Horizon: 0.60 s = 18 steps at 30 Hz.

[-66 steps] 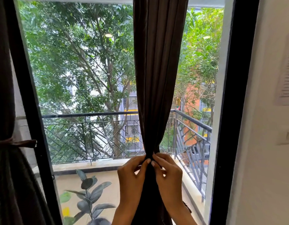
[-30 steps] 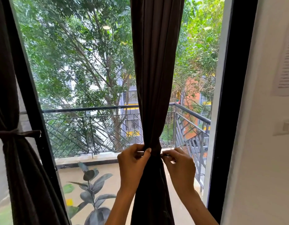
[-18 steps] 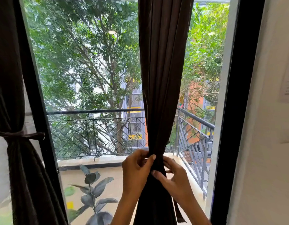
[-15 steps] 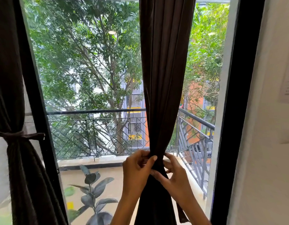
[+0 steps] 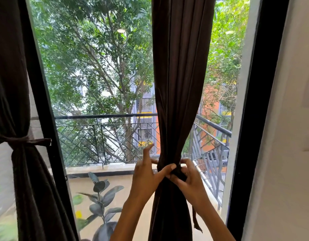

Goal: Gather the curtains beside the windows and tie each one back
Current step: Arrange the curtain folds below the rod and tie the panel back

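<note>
A dark brown curtain (image 5: 179,75) hangs down the middle of the balcony window (image 5: 101,84), drawn in to a narrow waist where a matching tie-back (image 5: 176,168) wraps round it. Both hands work at that waist. The left hand (image 5: 146,176) sits on the left side of the curtain, its thumb laid across the front of the gathered cloth and pressing the band, while its index finger points upward, free of the fabric; the other fingers are hidden behind the curtain. The right hand (image 5: 188,178) is on the right side of the curtain, fingers curled and pinching the bunched knot of the tie-back. A loose tail of the band (image 5: 196,220) dangles below the right wrist, just beside the curtain's lower folds. Well to the left of the middle curtain, past the black window frame (image 5: 44,101), a second dark curtain (image 5: 14,66) is already cinched with its own tie (image 5: 28,141). Beyond the glass, left of the middle curtain, stand a metal balcony railing (image 5: 106,136) and a potted rubber plant (image 5: 99,202).
</note>
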Each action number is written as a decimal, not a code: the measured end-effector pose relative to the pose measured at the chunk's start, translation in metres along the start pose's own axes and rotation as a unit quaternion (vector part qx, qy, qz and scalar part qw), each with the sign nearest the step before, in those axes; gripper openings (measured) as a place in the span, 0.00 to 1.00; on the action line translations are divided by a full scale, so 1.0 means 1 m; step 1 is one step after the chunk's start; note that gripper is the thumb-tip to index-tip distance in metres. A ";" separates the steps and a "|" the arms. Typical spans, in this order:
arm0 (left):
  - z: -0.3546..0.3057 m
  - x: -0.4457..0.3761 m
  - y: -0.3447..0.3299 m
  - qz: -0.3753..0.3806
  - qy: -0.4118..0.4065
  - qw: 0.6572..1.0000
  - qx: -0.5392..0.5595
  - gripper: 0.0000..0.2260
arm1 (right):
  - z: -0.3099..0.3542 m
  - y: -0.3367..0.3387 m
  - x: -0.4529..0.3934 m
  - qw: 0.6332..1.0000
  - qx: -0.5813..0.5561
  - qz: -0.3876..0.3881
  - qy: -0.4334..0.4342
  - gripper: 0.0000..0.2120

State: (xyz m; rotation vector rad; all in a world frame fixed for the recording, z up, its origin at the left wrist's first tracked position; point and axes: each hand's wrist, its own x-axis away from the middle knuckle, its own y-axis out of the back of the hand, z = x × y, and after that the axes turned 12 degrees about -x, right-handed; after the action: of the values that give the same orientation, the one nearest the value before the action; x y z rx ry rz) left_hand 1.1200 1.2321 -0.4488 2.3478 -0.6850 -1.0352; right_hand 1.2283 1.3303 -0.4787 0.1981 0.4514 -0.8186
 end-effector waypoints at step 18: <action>-0.008 -0.001 -0.003 -0.090 0.022 0.995 -0.040 0.27 | 0.022 0.015 0.019 0.987 0.103 -0.075 -0.093 0.14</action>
State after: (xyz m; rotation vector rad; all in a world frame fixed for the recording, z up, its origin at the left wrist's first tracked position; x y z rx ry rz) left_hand 1.1261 1.2367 -0.4447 2.3884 -0.4140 -1.0623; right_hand 1.2576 1.3207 -0.4682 0.2793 0.2068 -1.0236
